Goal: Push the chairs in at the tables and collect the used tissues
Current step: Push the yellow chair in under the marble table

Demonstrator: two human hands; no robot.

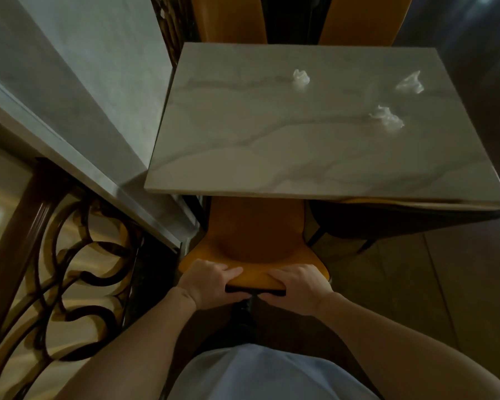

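Both my hands, left hand [211, 280] and right hand [296, 287], grip the orange chair [254, 235] back, fingers [231, 272] curled over it. Three crumpled tissues [386, 116] lie near the bench's [243, 134] far right corner.

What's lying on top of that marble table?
Three crumpled tissues lie toward the right side of the marble table. Nothing covers any part of the top.

Head view, steeply down over table [272, 145]
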